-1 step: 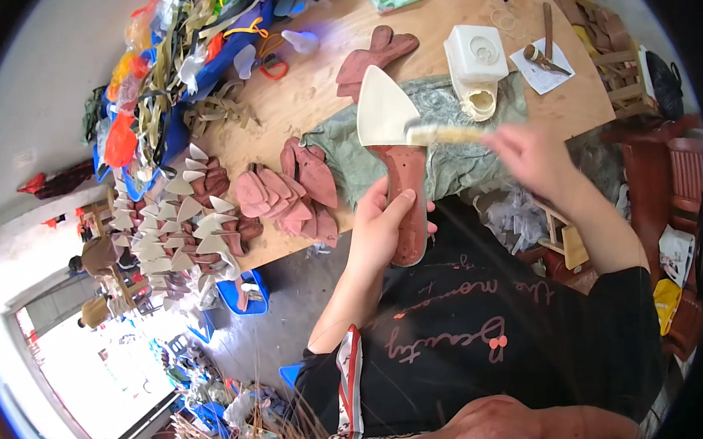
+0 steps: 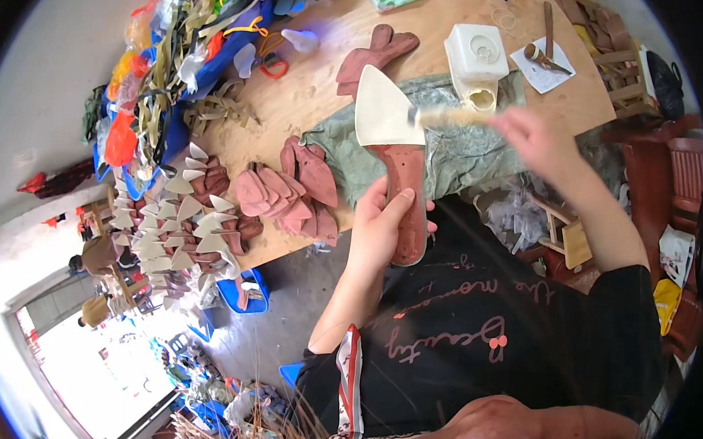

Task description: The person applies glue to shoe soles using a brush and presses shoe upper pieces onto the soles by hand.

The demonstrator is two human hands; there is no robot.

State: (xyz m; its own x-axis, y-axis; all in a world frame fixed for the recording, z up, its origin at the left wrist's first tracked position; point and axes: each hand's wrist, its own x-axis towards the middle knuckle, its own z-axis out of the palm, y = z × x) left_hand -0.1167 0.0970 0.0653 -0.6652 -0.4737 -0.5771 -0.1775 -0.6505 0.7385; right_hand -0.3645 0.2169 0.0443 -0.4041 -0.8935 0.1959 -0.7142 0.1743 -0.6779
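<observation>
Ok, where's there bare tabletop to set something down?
Bare tabletop shows between the olive strips and upper reddish pieces, and at the right corner between white paper and green cloth. Crowded: the left front, with layered reddish pieces.

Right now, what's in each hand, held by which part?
Left hand: sole piece, by its narrow reddish part. Right hand: brush, by its handle end.

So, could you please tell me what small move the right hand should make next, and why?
Probably a light leftward stroke of the brush across the cream panel: the right hand holds the brush with its tip at the panel's right edge, while the left hand grips the reddish-brown piece below.
</observation>
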